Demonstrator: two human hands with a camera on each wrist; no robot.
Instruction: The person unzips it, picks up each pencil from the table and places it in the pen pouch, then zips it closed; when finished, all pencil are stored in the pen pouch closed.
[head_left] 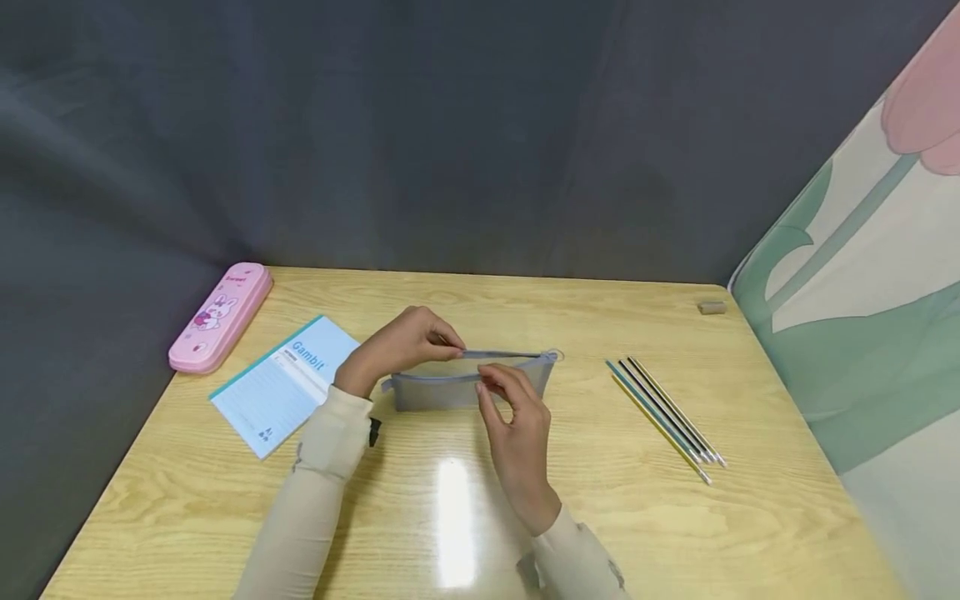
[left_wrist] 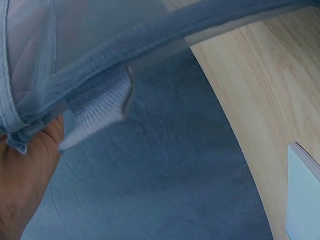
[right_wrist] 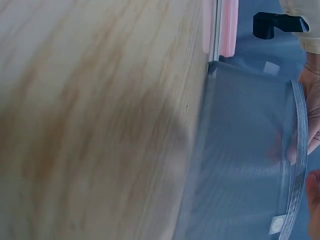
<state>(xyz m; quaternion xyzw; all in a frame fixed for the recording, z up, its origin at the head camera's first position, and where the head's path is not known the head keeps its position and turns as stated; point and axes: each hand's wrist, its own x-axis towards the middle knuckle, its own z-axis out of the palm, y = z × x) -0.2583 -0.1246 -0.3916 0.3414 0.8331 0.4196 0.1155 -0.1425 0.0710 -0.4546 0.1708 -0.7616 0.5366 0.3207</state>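
Note:
A grey-blue mesh zipper pouch (head_left: pixel 438 396) stands upright near the middle of the table, its top unzipped and spread apart. My left hand (head_left: pixel 408 340) reaches over its left end and pinches the far rim between thumb and fingers. On the near rim, right of centre, my right hand (head_left: pixel 519 442) pinches the edge with thumb and forefinger. A zipper end tab (left_wrist: pixel 100 105) sticks out from the pouch in the left wrist view. Through the sheer mesh wall (right_wrist: pixel 240 135), the right wrist view shows the left fingers faintly. A metal ring (head_left: pixel 555 355) hangs at the right corner.
Left of the pouch lies a light blue notebook (head_left: pixel 288 387), partly behind the left wrist. Beyond it is a pink pencil case (head_left: pixel 221 318) with a rabbit picture. Several pencils (head_left: pixel 663 417) lie side by side on the right. A small grey-brown block (head_left: pixel 712 307) sits at the back right corner.

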